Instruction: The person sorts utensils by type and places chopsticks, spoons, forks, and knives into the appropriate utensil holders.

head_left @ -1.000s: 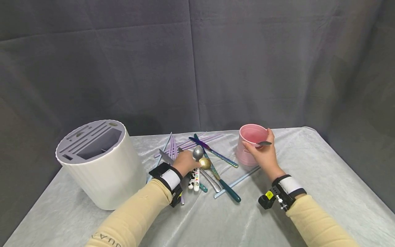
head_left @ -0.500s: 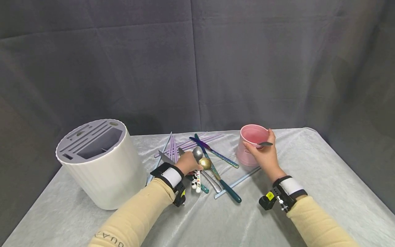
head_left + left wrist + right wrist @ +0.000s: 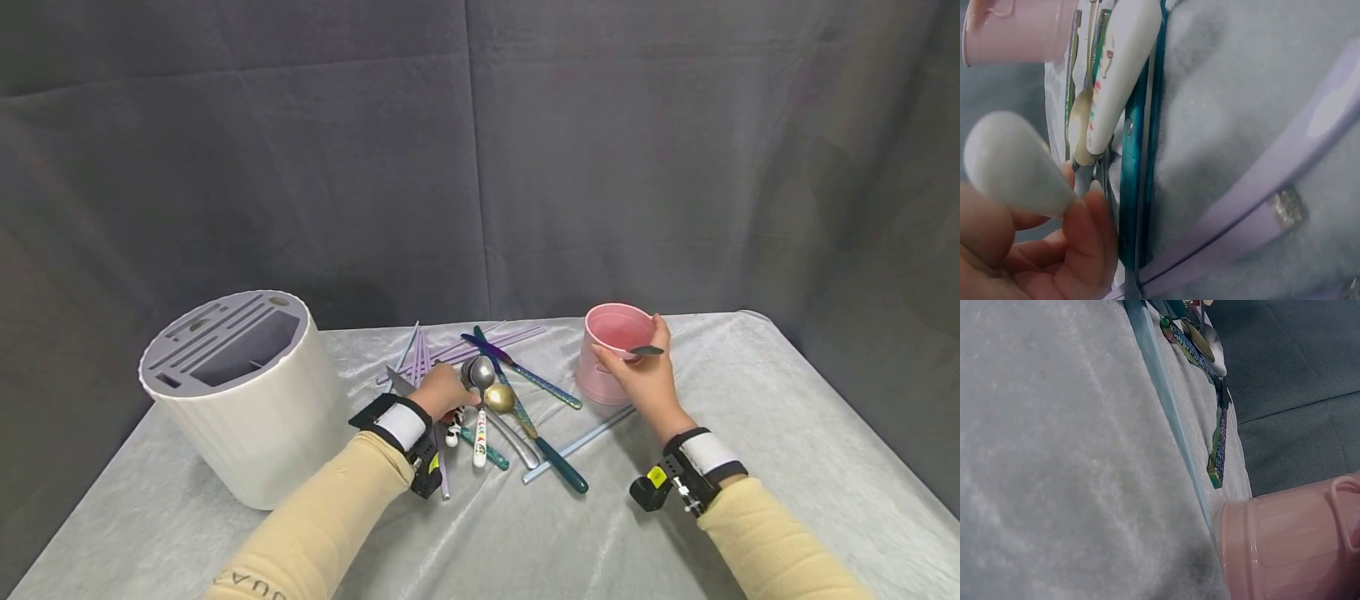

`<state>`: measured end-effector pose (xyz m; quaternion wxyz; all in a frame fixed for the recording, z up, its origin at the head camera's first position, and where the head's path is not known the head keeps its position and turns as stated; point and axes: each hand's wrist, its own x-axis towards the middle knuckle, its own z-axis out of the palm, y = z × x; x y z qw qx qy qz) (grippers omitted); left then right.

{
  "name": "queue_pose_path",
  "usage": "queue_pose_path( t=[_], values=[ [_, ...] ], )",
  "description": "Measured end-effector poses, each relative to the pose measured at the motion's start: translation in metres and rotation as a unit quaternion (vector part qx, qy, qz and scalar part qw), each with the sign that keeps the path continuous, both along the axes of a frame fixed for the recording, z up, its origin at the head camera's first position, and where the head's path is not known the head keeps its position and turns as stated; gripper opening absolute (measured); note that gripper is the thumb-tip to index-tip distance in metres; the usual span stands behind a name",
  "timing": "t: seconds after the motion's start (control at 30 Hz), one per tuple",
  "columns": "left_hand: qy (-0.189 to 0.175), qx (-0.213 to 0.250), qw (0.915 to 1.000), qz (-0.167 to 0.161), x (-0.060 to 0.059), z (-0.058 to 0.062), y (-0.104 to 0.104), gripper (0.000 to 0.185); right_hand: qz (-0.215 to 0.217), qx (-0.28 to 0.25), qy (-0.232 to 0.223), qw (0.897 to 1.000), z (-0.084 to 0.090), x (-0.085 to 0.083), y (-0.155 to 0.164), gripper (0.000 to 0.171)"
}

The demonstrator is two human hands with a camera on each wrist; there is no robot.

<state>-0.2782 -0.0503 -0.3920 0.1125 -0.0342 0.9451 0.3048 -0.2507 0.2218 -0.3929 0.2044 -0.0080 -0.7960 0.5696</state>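
Observation:
In the head view, my left hand (image 3: pixel 441 392) pinches a piece of cutlery with a cow-print handle (image 3: pixel 454 429); its head is partly covered, so I cannot tell its kind. The left wrist view shows a rounded white handle end (image 3: pixel 1013 165) above the fingers. Close by lie a silver spoon with a white patterned handle (image 3: pixel 480 442) and a gold spoon (image 3: pixel 500 398). My right hand (image 3: pixel 647 379) grips a pink pail (image 3: pixel 600 379) standing upright, thumb and fingers at its rim. A dark metal tip (image 3: pixel 645 351) shows between thumb and fingers; the rest is hidden.
A large white cutlery holder (image 3: pixel 255 442) with a slotted grey top stands at the left. Lilac chopsticks (image 3: pixel 517 336), iridescent knives (image 3: pixel 543 383), a green-handled piece (image 3: pixel 566 468) and a pale blue stick (image 3: pixel 592 433) lie crossed mid-table. Grey cloth (image 3: pixel 600 167) hangs behind.
My left hand has shifted slightly left with the cow-print handle, which now stands apart from the white patterned handle. The right hand and the pink pail have barely moved.

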Motion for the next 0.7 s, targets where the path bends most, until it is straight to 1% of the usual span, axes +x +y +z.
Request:
queue_pose_path(
  t=[0.03,0.07,0.13,0.17,0.23,0.27,0.3,0.37,0.4,0.43,0.5,0.53,0.6,0.67,0.7],
  values=[
    [0.002,-0.001,1.0,0.0,0.006,0.008,0.0,0.033,0.0,0.0,0.001,1.0,0.0,0.0,0.0,0.102],
    [0.005,-0.004,1.0,0.003,0.01,0.013,0.0,0.032,0.001,-0.001,0.001,1.0,0.0,0.0,0.0,0.102],
    [0.015,-0.004,0.9998,0.01,0.014,0.018,-0.002,0.034,0.002,-0.001,0.001,1.0,0.0,0.0,0.0,0.101],
    [0.017,-0.003,0.9997,0.015,0.014,0.018,-0.003,0.035,0.002,0.0,0.001,1.0,0.0,0.0,0.0,0.101],
    [0.019,-0.009,0.9994,0.027,0.005,0.011,-0.006,0.038,0.002,0.002,0.0,1.0,0.0,0.001,0.0,0.101],
    [0.024,-0.004,0.9991,0.034,0.001,0.006,-0.009,0.037,0.003,0.003,-0.001,1.0,0.0,0.001,0.0,0.101],
    [0.046,0.017,0.9982,0.035,-0.006,-0.004,-0.013,0.034,0.003,0.003,0.0,1.0,0.0,0.001,0.0,0.101],
    [0.059,0.043,0.9961,0.049,-0.012,-0.01,-0.016,0.029,0.002,0.003,0.002,1.0,0.0,0.0,0.0,0.101],
    [0.073,0.066,0.9937,0.053,-0.012,-0.01,-0.017,0.027,0.0,0.003,0.003,1.0,0.0,0.0,0.0,0.101],
    [0.086,0.094,0.9901,0.06,-0.009,-0.007,-0.017,0.024,-0.001,0.003,0.004,1.0,0.0,0.0,0.0,0.101],
    [0.116,0.136,0.982,0.063,-0.002,0.002,-0.015,0.02,-0.003,0.002,0.007,1.0,0.0,-0.001,0.0,0.102],
    [0.115,0.148,0.9795,0.074,0.007,0.014,-0.011,0.018,-0.004,0.002,0.008,1.0,-0.001,0.0,0.0,0.102],
    [0.145,0.189,0.9682,0.077,0.014,0.022,-0.006,0.016,-0.005,0.004,0.009,1.0,-0.001,0.0,0.0,0.101],
    [0.16,0.233,0.9553,0.088,0.019,0.028,0.0,0.015,-0.003,0.005,0.009,1.0,-0.001,0.0,0.0,0.101],
    [0.165,0.26,0.9467,0.094,0.02,0.029,0.003,0.014,-0.002,0.006,0.009,1.0,-0.001,0.0,0.0,0.101]
  ],
)
